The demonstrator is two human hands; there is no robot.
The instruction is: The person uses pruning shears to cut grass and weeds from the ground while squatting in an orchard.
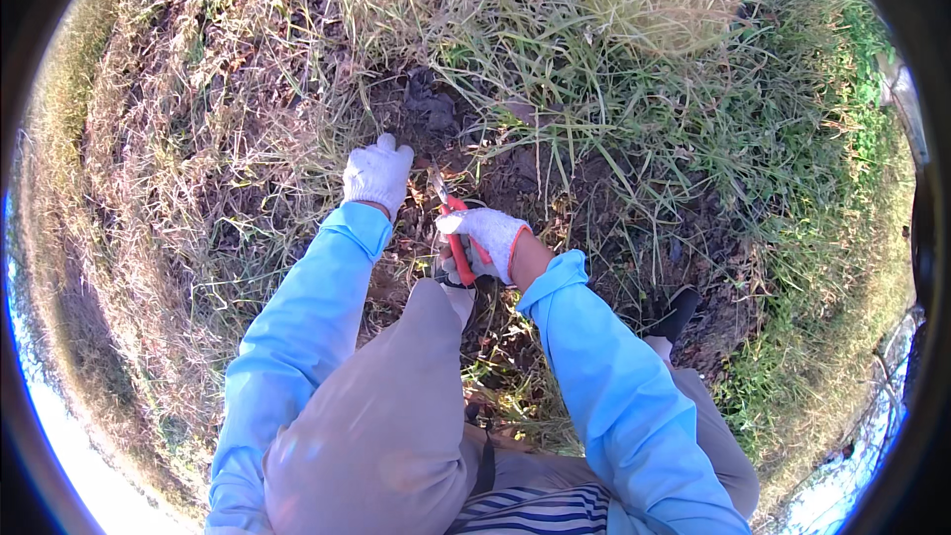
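My right hand (487,241), in a white knit work glove with an orange cuff edge, is closed around red-handled pruning shears (462,261). Their narrow metal blades (438,184) point away from me, low over dark soil and cut stems. Whether the blades are apart is too small to tell. To the left, my left hand (377,172) wears a matching white glove. Its fingers are curled down at the edge of the dry grass (316,126), and their tips are hidden, so any stems in them do not show. Dark bare soil (513,163) lies just beyond both hands.
Long green grass (639,111) leans over the soil at the right. A dark clod (431,104) sits ahead of my left hand. My bent knee (427,319) rises close below the shears, and my dark shoe (676,312) rests on soil at the right.
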